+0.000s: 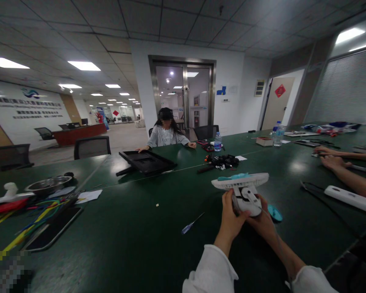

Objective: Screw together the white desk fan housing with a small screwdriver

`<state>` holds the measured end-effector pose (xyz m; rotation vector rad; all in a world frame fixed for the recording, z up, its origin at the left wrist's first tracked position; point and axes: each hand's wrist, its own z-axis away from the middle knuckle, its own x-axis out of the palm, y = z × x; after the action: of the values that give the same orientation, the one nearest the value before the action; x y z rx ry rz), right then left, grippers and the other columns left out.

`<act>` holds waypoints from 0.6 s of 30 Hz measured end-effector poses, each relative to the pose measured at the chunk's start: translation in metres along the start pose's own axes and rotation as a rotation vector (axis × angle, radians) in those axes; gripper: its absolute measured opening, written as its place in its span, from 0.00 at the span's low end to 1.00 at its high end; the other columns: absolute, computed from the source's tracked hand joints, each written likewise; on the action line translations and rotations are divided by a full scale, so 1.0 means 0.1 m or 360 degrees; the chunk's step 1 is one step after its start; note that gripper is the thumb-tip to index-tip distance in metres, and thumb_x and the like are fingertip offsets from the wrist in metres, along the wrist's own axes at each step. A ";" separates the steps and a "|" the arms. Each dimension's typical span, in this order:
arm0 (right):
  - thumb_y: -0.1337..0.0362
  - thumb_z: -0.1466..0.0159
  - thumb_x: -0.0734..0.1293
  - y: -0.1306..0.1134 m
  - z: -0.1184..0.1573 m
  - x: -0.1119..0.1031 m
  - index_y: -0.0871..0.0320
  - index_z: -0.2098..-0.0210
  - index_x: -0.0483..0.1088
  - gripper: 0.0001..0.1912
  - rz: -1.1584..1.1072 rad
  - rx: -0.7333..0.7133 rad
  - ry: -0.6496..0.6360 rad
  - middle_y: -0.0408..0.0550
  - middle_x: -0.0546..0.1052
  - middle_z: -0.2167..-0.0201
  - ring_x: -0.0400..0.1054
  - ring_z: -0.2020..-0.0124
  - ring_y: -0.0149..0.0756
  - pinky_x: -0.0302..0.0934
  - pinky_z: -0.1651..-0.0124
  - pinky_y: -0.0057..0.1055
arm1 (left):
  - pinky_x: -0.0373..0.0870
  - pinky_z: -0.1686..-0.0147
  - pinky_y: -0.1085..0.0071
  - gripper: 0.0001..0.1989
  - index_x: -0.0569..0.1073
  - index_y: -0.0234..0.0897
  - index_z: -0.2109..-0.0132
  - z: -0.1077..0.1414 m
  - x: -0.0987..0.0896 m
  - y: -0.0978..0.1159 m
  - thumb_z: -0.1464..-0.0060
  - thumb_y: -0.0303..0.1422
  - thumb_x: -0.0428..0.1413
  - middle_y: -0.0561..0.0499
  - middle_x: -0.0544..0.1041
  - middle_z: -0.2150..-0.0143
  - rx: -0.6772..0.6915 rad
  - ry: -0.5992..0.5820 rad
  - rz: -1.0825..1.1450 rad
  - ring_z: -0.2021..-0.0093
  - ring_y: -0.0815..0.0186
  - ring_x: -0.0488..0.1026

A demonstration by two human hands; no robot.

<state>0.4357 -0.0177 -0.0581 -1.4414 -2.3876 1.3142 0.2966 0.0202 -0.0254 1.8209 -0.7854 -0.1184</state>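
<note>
Both my hands hold a small white fan (247, 200) above the green table, its round grille (258, 179) turned up and away, with turquoise blades showing at the rim. My left hand (230, 217) is closed on the left side of the fan's motor housing. Around the right side and underneath, my right hand (264, 221) grips it, partly hidden by the housing. A thin cord runs down along my right forearm. Just right of my right hand lies a round turquoise piece (275, 213). A screwdriver with a clear bluish handle (186, 228) rests left of my hands.
Across the table (134, 236) a person (167, 132) sits by a black tray-like panel (148, 161). Black parts (224, 161) and a water bottle (217, 142) stand beyond the fan. Another person's hands (334, 159) and a white power strip (350, 198) are right; cables (38, 221) lie left.
</note>
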 end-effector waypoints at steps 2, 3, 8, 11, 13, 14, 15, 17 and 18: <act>0.53 0.55 0.71 0.01 -0.01 0.02 0.56 0.47 0.54 0.40 -0.0005 -0.0020 -0.0060 0.55 0.65 0.49 0.64 0.50 0.52 0.60 0.49 0.48 | 0.65 0.48 0.58 0.35 0.61 0.45 0.43 0.03 -0.01 -0.01 0.59 0.23 0.61 0.43 0.57 0.40 -0.0078 0.0077 0.0104 0.41 0.52 0.58; 0.53 0.55 0.71 0.01 -0.02 0.02 0.56 0.46 0.54 0.40 -0.0004 -0.0028 -0.0072 0.56 0.65 0.49 0.64 0.50 0.53 0.60 0.49 0.48 | 0.65 0.48 0.58 0.34 0.62 0.44 0.44 0.04 -0.01 0.00 0.60 0.23 0.61 0.43 0.57 0.40 -0.0097 0.0098 0.0147 0.41 0.52 0.58; 0.53 0.56 0.71 0.06 -0.01 0.01 0.56 0.43 0.49 0.46 0.0004 -0.0057 -0.0064 0.58 0.64 0.48 0.62 0.48 0.58 0.60 0.51 0.52 | 0.68 0.53 0.61 0.30 0.64 0.41 0.51 0.02 0.03 0.07 0.64 0.26 0.65 0.43 0.63 0.45 -0.0161 0.0234 0.0305 0.47 0.54 0.65; 0.53 0.57 0.72 0.08 0.00 0.01 0.54 0.40 0.44 0.51 0.0011 -0.0058 -0.0051 0.58 0.61 0.44 0.59 0.45 0.60 0.60 0.50 0.54 | 0.68 0.55 0.64 0.27 0.60 0.42 0.55 -0.02 0.06 0.07 0.60 0.35 0.65 0.48 0.65 0.50 -0.0248 0.0383 0.0401 0.53 0.60 0.69; 0.54 0.58 0.73 0.08 0.02 0.01 0.53 0.40 0.44 0.52 0.0019 -0.0055 -0.0055 0.57 0.60 0.42 0.57 0.44 0.61 0.57 0.48 0.56 | 0.69 0.59 0.65 0.23 0.59 0.43 0.56 -0.04 0.06 0.05 0.56 0.43 0.61 0.50 0.66 0.52 -0.0336 0.0457 0.0470 0.55 0.61 0.70; 0.55 0.58 0.73 0.07 0.02 0.01 0.52 0.39 0.45 0.52 0.0018 -0.0060 -0.0068 0.57 0.59 0.42 0.56 0.43 0.61 0.55 0.47 0.56 | 0.70 0.60 0.65 0.22 0.59 0.43 0.57 -0.05 0.06 0.04 0.54 0.46 0.58 0.50 0.66 0.53 -0.0378 0.0486 0.0503 0.55 0.61 0.70; 0.56 0.58 0.73 0.06 0.03 0.01 0.52 0.39 0.45 0.52 0.0012 -0.0069 -0.0084 0.56 0.59 0.41 0.55 0.42 0.61 0.54 0.45 0.57 | 0.70 0.61 0.66 0.22 0.59 0.43 0.57 -0.05 0.05 0.04 0.52 0.48 0.56 0.50 0.67 0.53 -0.0413 0.0514 0.0535 0.55 0.61 0.69; 0.57 0.59 0.73 0.05 0.04 0.01 0.52 0.40 0.48 0.51 -0.0016 -0.0093 -0.0122 0.54 0.59 0.41 0.54 0.41 0.60 0.50 0.43 0.56 | 0.70 0.61 0.65 0.23 0.58 0.44 0.57 -0.05 0.04 0.04 0.52 0.51 0.55 0.51 0.67 0.53 -0.0452 0.0564 0.0595 0.53 0.61 0.69; 0.58 0.60 0.73 0.04 0.04 0.02 0.52 0.41 0.49 0.50 -0.0035 -0.0104 -0.0137 0.54 0.59 0.41 0.53 0.41 0.60 0.49 0.42 0.56 | 0.70 0.60 0.65 0.24 0.58 0.44 0.57 -0.05 0.04 0.04 0.53 0.52 0.56 0.51 0.67 0.53 -0.0456 0.0587 0.0624 0.52 0.61 0.68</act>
<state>0.4357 -0.0185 -0.0641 -1.3973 -2.5154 1.3322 0.3000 0.0216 -0.0188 1.3388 -0.7974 0.3354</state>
